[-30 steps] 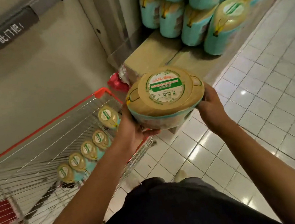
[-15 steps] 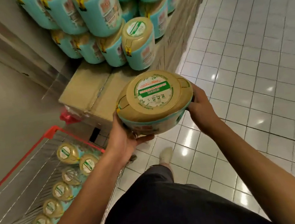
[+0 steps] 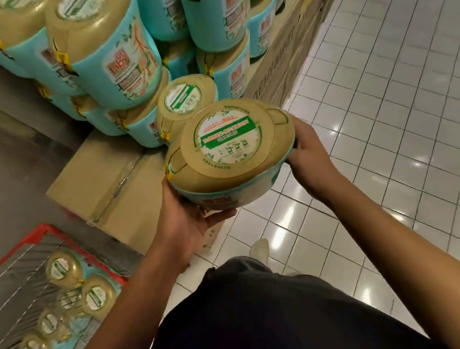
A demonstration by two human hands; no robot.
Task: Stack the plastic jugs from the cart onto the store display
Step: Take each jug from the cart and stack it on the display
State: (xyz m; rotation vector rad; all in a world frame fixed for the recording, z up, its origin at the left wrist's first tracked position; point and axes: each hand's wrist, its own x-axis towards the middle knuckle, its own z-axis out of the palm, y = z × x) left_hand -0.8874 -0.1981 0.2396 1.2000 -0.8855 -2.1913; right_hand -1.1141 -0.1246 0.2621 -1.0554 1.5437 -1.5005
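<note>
I hold one plastic jug (image 3: 229,151) in both hands at chest height, its gold lid with a green and white label facing me. My left hand (image 3: 191,219) grips its lower left side from beneath; my right hand (image 3: 307,153) grips its right side. Just beyond it stands the display stack of teal-labelled jugs (image 3: 110,61) on cardboard boxes (image 3: 103,190). The nearest stacked jug (image 3: 185,101) sits right behind the held one. Several more jugs (image 3: 96,298) lie in the red-rimmed wire cart (image 3: 39,232) at lower left.
A grey metal wall (image 3: 1,161) runs along the left behind the cart and the boxes. White glossy floor tiles (image 3: 387,97) spread to the right. My dark trousers and one shoe (image 3: 260,250) show below the jug.
I have stepped closer to the display with the jug; the stack now fills the upper left, and the cart has slid down to the lower left corner. My grip is unchanged.
</note>
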